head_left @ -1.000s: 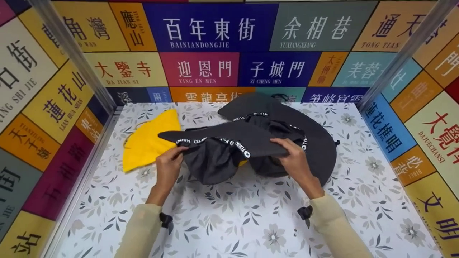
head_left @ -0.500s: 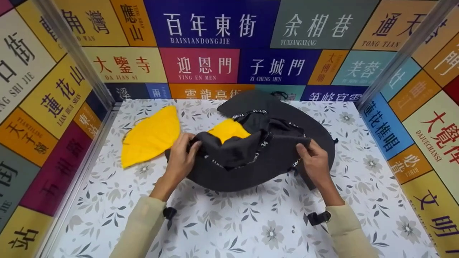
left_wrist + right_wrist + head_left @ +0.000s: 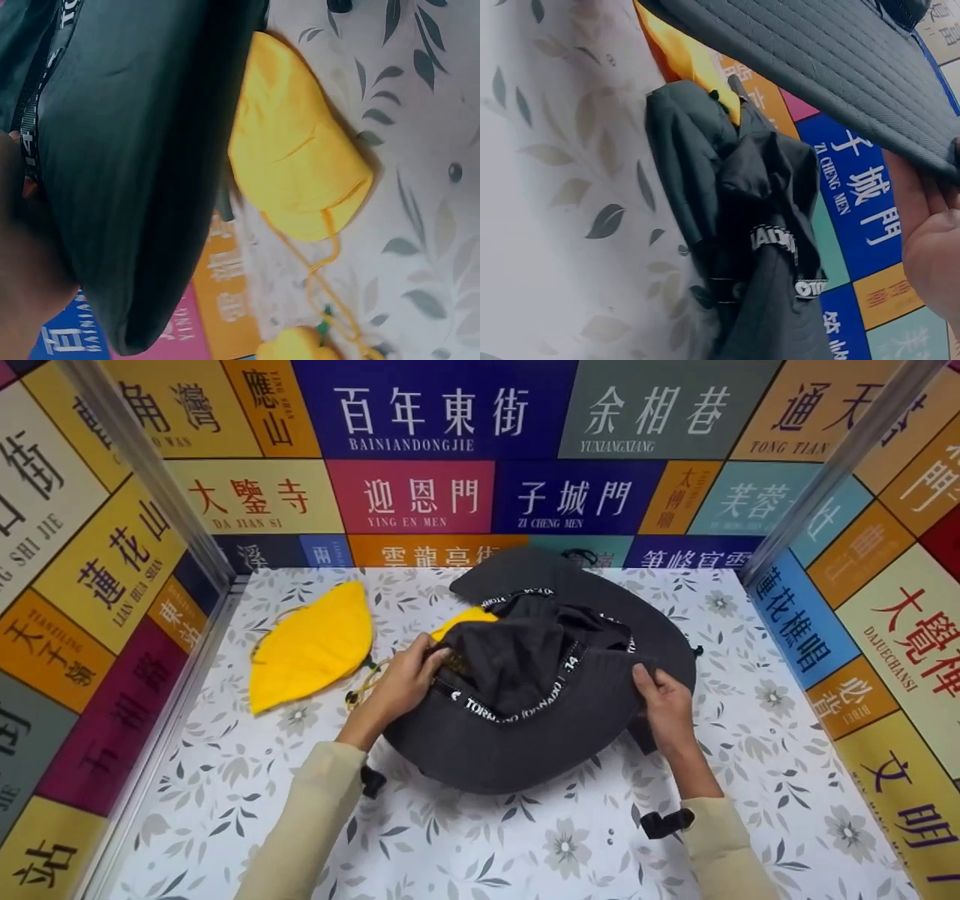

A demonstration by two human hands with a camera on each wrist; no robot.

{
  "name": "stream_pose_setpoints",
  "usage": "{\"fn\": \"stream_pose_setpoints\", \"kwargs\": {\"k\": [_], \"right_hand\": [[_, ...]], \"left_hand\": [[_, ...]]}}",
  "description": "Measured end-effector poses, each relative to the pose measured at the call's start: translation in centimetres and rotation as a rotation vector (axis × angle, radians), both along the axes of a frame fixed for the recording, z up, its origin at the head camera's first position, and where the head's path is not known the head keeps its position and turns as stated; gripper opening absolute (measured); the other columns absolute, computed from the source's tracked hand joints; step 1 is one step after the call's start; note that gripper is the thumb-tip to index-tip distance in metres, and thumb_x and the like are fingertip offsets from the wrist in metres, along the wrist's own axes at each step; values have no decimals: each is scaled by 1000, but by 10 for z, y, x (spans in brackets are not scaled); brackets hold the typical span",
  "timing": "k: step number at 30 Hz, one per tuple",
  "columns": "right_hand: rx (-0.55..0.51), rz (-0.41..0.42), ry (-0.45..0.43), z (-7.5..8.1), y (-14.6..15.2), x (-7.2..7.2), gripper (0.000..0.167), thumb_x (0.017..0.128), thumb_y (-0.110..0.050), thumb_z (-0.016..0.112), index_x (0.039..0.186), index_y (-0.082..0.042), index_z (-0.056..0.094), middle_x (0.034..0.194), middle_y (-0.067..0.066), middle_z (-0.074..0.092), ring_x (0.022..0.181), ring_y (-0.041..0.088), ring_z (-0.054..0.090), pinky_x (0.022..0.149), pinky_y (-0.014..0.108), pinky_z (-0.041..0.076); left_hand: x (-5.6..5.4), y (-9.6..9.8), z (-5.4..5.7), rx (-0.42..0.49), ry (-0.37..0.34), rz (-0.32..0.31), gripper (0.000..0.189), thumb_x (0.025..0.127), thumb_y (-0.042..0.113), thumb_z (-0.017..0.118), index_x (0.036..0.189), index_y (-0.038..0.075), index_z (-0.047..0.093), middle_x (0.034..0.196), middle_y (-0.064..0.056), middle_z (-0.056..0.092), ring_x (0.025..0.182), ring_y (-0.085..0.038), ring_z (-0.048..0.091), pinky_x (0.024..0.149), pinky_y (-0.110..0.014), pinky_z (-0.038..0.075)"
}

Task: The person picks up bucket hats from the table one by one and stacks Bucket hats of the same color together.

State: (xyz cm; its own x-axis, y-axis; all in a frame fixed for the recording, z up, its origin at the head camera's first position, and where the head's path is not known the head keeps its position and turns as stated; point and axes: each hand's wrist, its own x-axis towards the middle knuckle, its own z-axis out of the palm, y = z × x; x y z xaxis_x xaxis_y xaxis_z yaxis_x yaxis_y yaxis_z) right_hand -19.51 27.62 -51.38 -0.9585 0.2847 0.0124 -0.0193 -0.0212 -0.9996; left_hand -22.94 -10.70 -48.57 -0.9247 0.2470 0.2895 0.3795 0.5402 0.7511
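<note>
Both hands hold a black bucket hat with its wide brim toward me and white lettering on its inner band. My left hand grips it at the left, where band and brim meet. On the right side, my right hand pinches the brim edge between thumb and fingers. That quilted brim crosses the top of the right wrist view. Behind the held hat lies a second black hat, partly covered by it. A yellow hat lies folded at the left.
More yellow fabric peeks out behind the held hat, mostly hidden. A yellow cord lies beside the left hand. The tabletop has a leaf-and-flower print, and colourful sign-covered walls enclose its back and sides.
The held hat has tipped over: its brim swung down toward me, and its band and inside now face up. The right hand moved outward to the right; the other hats stayed put.
</note>
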Motion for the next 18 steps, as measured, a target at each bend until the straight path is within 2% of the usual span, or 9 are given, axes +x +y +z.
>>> {"fn": "stream_pose_setpoints", "kwargs": {"k": [6,9,15,18], "right_hand": [[-43,-7,-41,-18,-2,-1,13,97,-20,66,91,-9,64,67,-8,63,58,6,63,55,24,57],[-18,-29,-58,-25,-4,0,13,97,-18,67,97,-5,62,68,-8,59,59,6,61,55,23,56],[82,-66,-65,-30,-8,-1,18,98,-15,65,104,0,60,66,-12,57,57,3,54,50,18,48],[127,-99,-58,-30,-9,-3,22,97,-17,66,106,3,61,67,-16,59,57,1,53,52,16,45]], "left_hand": [[-17,4,-20,32,-69,66,21,102,25,58,97,4,58,76,-2,53,77,-21,53,74,-36,43],[-20,4,-28,28,-95,69,20,101,24,59,97,4,60,75,-4,57,74,-20,53,73,-35,44],[-24,2,-39,-41,-91,66,22,101,28,60,100,6,60,73,-3,56,72,-21,53,72,-37,45],[-25,-3,-42,-41,-167,43,25,101,33,60,101,8,61,73,1,52,73,-19,52,72,-34,43]]}}
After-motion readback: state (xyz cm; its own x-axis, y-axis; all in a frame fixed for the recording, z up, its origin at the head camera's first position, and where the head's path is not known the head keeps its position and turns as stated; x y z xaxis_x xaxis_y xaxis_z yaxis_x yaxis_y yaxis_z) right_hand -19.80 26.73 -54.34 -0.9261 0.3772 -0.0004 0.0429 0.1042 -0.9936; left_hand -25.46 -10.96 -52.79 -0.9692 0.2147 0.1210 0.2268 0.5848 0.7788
